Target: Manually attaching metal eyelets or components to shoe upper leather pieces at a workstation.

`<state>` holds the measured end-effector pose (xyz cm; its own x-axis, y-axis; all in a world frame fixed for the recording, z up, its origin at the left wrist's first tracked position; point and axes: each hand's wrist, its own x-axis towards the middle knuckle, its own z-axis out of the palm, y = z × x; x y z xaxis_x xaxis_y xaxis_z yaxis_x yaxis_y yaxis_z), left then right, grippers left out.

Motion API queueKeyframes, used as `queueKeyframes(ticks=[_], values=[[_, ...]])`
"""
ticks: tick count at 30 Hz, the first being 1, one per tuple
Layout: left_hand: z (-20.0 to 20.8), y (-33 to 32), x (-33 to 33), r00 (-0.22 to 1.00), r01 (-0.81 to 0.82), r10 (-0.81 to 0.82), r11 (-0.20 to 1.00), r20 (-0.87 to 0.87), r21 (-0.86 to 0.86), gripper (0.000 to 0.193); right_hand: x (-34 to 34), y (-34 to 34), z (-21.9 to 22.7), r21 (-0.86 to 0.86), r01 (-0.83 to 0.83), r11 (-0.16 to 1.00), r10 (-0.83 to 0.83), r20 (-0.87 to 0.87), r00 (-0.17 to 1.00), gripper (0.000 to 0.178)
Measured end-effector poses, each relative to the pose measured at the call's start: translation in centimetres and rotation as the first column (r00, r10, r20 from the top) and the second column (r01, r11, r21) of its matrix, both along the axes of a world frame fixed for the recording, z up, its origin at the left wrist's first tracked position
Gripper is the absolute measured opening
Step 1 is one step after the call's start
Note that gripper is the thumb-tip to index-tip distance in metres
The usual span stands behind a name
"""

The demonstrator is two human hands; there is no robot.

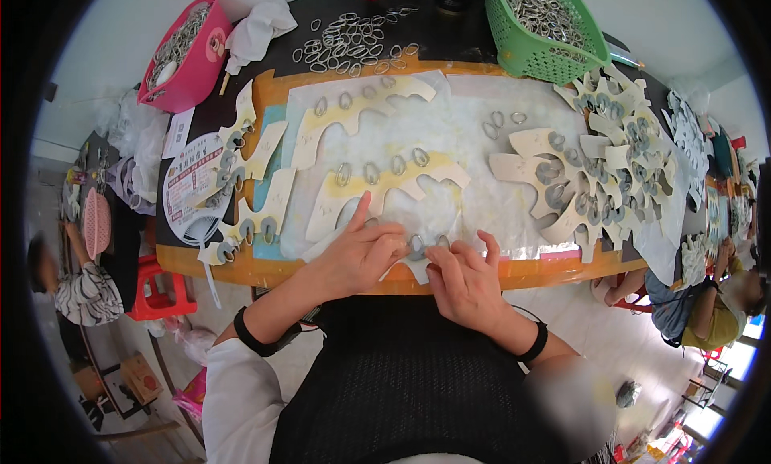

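Note:
At the table's near edge lies a cream cut-out piece (422,272) with oval metal rings (416,245) and grey tabs. My left hand (365,251) pinches at its left part, one finger raised. My right hand (470,286) works at its right part, thumb and fingers bunched by a ring and the others lifted. Fingers partly hide the piece. Just beyond, a similar yellow-smeared cream piece (329,205) carries a row of rings, and another such piece (309,136) lies farther back. To the right is a pile of cream pieces (514,168) with rings under grey tabs.
A pink basket (181,83) and a green basket (534,61), both filled with metal rings, stand at the back. Loose rings (349,42) lie between them. At left are more cream pieces (277,193) and a hand fan (181,197). Other people sit at both sides.

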<state>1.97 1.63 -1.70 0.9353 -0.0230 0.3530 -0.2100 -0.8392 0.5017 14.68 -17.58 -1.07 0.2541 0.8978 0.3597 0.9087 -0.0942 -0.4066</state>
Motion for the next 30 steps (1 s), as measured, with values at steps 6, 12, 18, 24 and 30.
queueKeyframes(ticks=[6, 12, 18, 24, 30], values=[[0.7, -0.9, -0.5, 0.998, -0.05, 0.051, 0.998, -0.036, 0.043, 0.025, 0.3, -0.1, 0.3, -0.014, -0.039, 0.999, 0.04, 0.077, 0.996, 0.029], [0.8, -2.9, -1.3, 0.996, -0.087, 0.092, 0.954, -0.002, 0.287, 0.029, 0.4, -0.1, 0.1, -0.023, -0.066, 0.998, 0.068, 0.108, 0.992, 0.024], [-0.7, -5.1, -2.2, 0.982, -0.19, 0.171, 0.862, 0.084, 0.471, 0.029, 0.8, 0.2, 0.3, -0.059, -0.096, 0.994, 0.101, 0.095, 0.99, 0.02], [-1.2, -6.1, -1.9, 0.94, -0.339, 0.27, 0.819, 0.21, 0.463, 0.026, 0.9, 0.0, 0.3, -0.065, -0.086, 0.994, 0.092, 0.095, 0.991, 0.021], [-1.7, -7.5, -1.5, 0.927, -0.375, 0.317, 0.786, 0.201, 0.492, 0.019, 1.2, -0.3, 0.3, -0.085, -0.086, 0.993, 0.094, 0.104, 0.99, 0.019]])
